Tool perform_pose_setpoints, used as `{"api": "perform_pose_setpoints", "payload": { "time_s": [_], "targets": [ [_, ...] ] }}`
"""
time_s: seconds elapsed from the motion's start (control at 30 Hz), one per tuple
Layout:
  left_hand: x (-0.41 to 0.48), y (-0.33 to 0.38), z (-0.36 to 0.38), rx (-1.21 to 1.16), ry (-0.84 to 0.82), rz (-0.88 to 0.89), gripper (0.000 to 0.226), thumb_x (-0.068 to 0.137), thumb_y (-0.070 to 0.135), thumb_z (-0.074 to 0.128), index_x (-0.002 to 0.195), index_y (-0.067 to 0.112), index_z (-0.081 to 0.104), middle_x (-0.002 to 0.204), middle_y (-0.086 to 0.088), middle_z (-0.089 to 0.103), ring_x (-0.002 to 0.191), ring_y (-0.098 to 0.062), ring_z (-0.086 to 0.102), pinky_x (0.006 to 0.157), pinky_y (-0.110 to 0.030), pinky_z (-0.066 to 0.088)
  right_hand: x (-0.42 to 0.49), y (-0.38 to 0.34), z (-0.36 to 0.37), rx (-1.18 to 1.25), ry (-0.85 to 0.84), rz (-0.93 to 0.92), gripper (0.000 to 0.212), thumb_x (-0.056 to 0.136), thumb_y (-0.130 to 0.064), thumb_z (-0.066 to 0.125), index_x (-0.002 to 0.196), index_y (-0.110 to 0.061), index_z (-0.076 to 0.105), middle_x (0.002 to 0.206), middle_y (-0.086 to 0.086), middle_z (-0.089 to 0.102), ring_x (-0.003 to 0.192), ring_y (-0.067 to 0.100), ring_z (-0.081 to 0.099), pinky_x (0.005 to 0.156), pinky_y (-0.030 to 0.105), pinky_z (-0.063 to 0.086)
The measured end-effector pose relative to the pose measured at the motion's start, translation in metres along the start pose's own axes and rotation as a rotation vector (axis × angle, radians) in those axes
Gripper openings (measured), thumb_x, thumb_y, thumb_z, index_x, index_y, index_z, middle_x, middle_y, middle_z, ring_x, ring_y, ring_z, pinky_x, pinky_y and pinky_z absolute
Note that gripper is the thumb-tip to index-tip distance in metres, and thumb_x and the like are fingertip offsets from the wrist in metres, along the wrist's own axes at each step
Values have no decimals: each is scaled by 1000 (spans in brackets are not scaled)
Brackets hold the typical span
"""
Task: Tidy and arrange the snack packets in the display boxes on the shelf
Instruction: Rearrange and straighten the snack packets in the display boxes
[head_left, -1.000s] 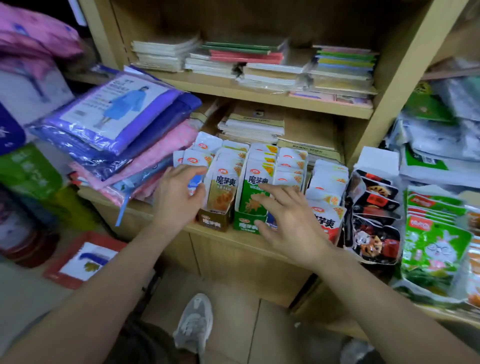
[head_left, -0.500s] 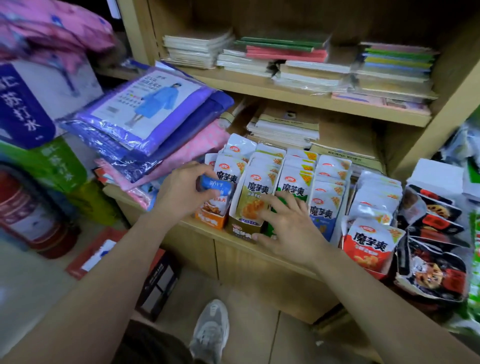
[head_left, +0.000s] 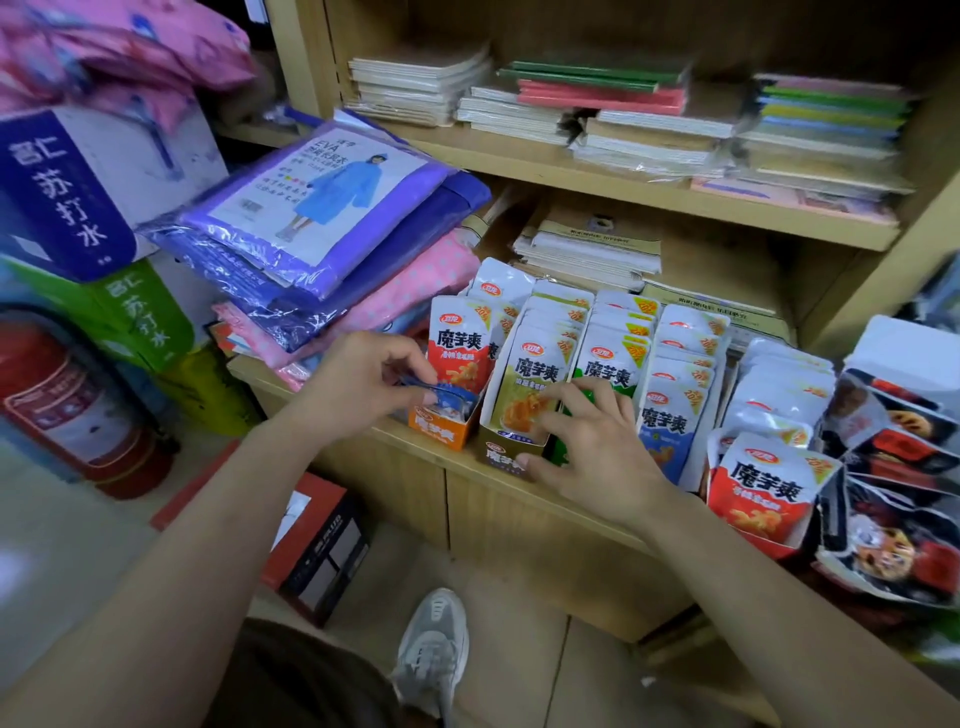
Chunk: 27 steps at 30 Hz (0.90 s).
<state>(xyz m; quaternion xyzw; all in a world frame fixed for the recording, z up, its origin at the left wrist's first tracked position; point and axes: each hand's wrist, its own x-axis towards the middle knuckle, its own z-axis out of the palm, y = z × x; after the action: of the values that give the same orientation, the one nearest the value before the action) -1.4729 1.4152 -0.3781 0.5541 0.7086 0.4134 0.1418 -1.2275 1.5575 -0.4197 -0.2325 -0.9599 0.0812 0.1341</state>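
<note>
Shelf (head_left: 384, 434): wooden, two boards in view, spanning 10 to 3 o'clock.
Raincoat packs (head_left: 322, 208): purple over pink, stacked on the lower board at 10 o'clock.
Notebooks (head_left: 597, 98): piled on the upper board at 12.
Extinguisher (head_left: 67, 405): red, on the floor at 9.
Snack packets (head_left: 680, 358): upright in rows in display boxes along the lower board's front, centre to 3 o'clock. I read the rows as red, olive, green, blue, white, then red again.
Shoe (head_left: 434, 639): grey, on the floor at 6.
Right hand (head_left: 587, 441): fingers spread, tips on the front olive packet (head_left: 535, 384), thumb against the front of the olive box (head_left: 506, 454).
Left hand (head_left: 363, 384): at 9 o'clock of the right hand, near it, not touching. Thumb and fingers pinch a small blue packet (head_left: 457, 397) at the front opening of the orange box (head_left: 441, 428).
I cannot read the blue packet's label.
</note>
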Motion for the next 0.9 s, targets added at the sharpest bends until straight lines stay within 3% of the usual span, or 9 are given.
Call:
{"api": "perform_pose_setpoints", "payload": {
  "time_s": [0.07,0.2,0.33,0.47,0.53,0.63,0.73,0.83,0.9],
  "targets": [
    [0,1,1,23,36,-20,26,74,6,86,78,28,73,83,18,74,77,0,70,69,-16,54,0,0,0,15,11,7,30,85,-57,63,96,-30,67,141,-10,47,137,24,26,108,48,21],
    [3,5,6,-11,172,-61,14,82,8,81,88,18,74,77,13,73,68,-5,70,65,-29,59,1,-1,1,104,76,30,42,82,-64,53,104,-32,68,131,-15,53,132,21,31,101,42,21],
    [9,19,4,-178,369,-108,8,88,6,74,95,6,70,82,2,72,61,2,66,52,-17,50,3,-4,-2,262,144,93,35,84,-51,68,114,-33,66,120,-22,57,126,15,32,92,36,24],
    [12,37,2,-437,585,-152,10,90,8,73,92,16,68,88,-3,74,78,-5,71,69,-22,57,4,-10,-11,444,196,166,45,84,-40,75,127,-32,61,123,-19,56,127,12,34,104,45,33],
    [11,46,5,-564,598,-206,5,92,10,71,92,13,67,83,0,75,77,-7,72,63,-21,56,3,-14,-19,596,209,214,58,84,-40,76,137,-35,51,133,-21,50,131,6,36,108,35,35],
    [12,53,14,-712,548,-300,5,93,15,70,91,13,67,87,-2,78,83,-18,75,62,-28,58,2,-20,-37,882,212,241,84,76,-47,78,148,-39,35,147,-23,41,128,-3,45,99,21,43],
    [17,62,32,-771,483,-354,13,93,19,70,85,11,64,89,-5,77,87,-20,74,67,-31,59,-2,-20,-48,1095,207,238,95,71,-39,84,149,-43,30,147,-19,42,125,2,51,86,23,55],
    [20,78,56,-823,440,-384,18,91,18,72,81,8,62,84,-9,75,78,-19,73,61,-30,59,-8,-10,-53,1099,211,230,92,67,-42,89,144,-48,38,140,-15,53,128,7,53,99,34,52],
    [20,87,71,-787,428,-413,22,90,21,74,80,7,60,82,-11,74,75,-21,72,58,-30,59,-15,-3,-55,1138,227,257,79,71,-31,89,139,-39,50,135,-10,60,125,12,57,99,37,53]
  ]
}}
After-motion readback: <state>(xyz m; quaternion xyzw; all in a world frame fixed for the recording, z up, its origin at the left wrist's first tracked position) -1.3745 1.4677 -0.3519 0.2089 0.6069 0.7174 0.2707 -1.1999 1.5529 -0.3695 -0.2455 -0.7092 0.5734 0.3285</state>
